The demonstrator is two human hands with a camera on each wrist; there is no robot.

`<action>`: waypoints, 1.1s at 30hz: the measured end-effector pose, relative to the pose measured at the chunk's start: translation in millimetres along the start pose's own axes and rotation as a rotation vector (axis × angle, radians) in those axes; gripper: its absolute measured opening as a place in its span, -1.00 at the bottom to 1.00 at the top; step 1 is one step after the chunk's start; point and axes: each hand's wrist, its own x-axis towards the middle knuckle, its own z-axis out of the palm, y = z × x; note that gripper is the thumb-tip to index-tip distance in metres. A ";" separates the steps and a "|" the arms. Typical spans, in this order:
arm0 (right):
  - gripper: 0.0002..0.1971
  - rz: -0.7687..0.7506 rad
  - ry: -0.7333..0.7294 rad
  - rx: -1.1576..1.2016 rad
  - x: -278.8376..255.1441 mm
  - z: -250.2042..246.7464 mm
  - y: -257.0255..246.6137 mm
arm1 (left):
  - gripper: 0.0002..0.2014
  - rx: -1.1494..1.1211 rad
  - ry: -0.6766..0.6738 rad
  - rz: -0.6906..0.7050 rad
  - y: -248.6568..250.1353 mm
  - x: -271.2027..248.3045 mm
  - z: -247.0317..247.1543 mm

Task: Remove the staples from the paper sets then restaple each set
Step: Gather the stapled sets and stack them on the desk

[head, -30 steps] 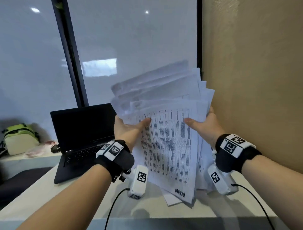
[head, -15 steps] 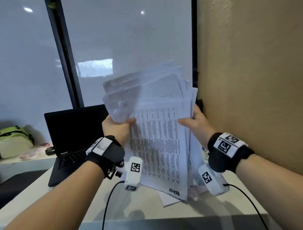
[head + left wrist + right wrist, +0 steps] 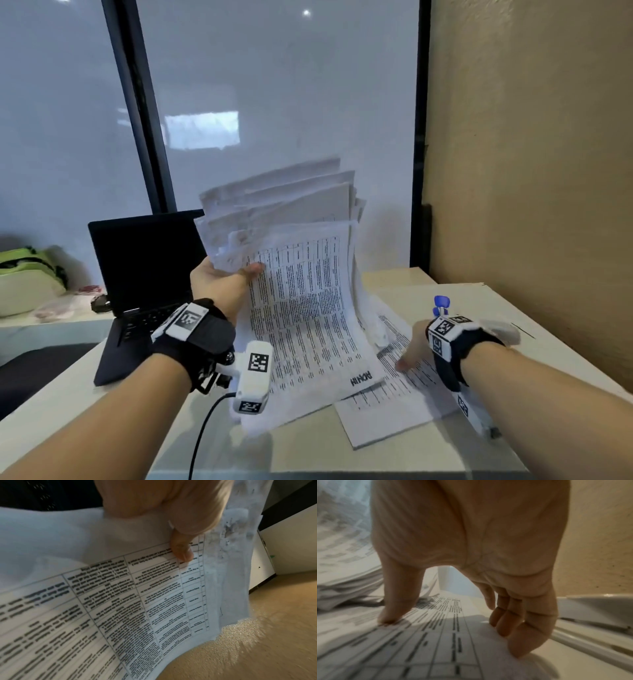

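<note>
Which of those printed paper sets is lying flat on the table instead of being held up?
The white printed paper set at the right, flat on the white table under the right hand. The thick fanned paper stack is held up by the left hand.

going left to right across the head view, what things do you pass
green bag → laptop → left hand → paper stack held up → paper set lying on the table → right hand → tan wall
</note>
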 end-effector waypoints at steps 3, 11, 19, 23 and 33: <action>-0.35 0.005 -0.059 -0.002 5.6 -3.4 2.1 | -0.69 0.004 0.061 -0.003 0.4 -0.2 -9.8; -0.72 -0.055 0.037 0.199 20.5 -5.6 5.6 | -0.67 -0.012 0.097 0.000 9.3 2.6 -24.9; -0.76 -0.146 0.691 0.758 33.1 -32.8 16.6 | -0.69 -0.044 0.107 0.008 35.3 1.8 -19.9; -0.77 -0.397 0.810 1.359 8.6 -72.7 25.6 | -0.74 -0.059 0.048 0.023 53.3 -1.3 -15.3; -0.81 -0.602 0.511 1.356 -28.3 -74.4 25.4 | -0.64 -0.100 -0.168 0.033 77.3 -30.8 11.8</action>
